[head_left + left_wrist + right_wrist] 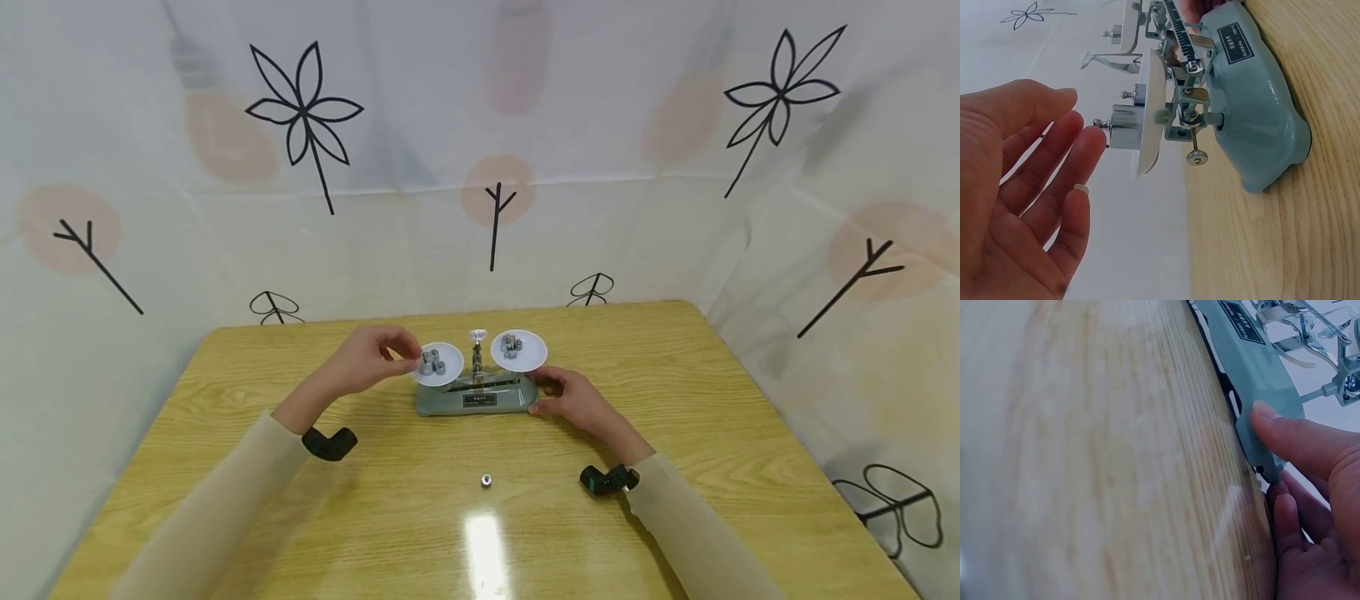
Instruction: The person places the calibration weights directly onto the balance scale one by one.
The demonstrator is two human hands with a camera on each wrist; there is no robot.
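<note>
A balance scale with a grey-green base [438,403] stands on the table, carrying two white pans. Several metal weights [432,363] sit on the left pan [453,358], and several more [512,344] are on the right pan [534,351]. My left hand [365,360] is at the left pan's outer edge, thumb and fingers apart. In the left wrist view its fingertips are right by the knob of the largest weight [1127,127]. With the thumb on the front and fingers behind, my right hand [581,402] grips the right end of the base.
One small metal weight [486,481] stands on the wooden table [360,508] in front of the scale. A patterned white cloth [420,242] hangs behind the table and along both sides. Black wrist devices [330,444] are worn on both arms.
</note>
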